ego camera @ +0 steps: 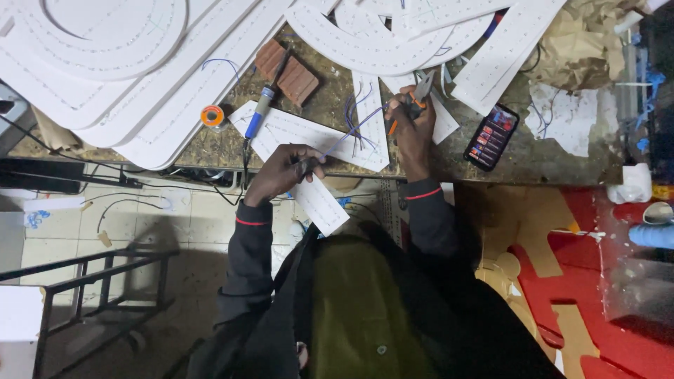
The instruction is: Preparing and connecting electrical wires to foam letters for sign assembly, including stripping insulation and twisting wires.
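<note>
My left hand (286,170) pinches one end of a thin blue wire (347,133) over a white perforated strip (319,202) that juts past the table's front edge. My right hand (411,125) grips orange-handled pliers (415,94), whose jaws hold the wire's other end. The wire runs taut between both hands. More white strips (295,130) with blue wires lie flat under the hands.
A blue-handled soldering iron (261,107) rests by a brown block (288,74) and an orange solder spool (212,116). Large white curved panels (126,63) cover the table's back. A lit phone (492,137) lies right. A black metal frame (98,281) stands on the floor left.
</note>
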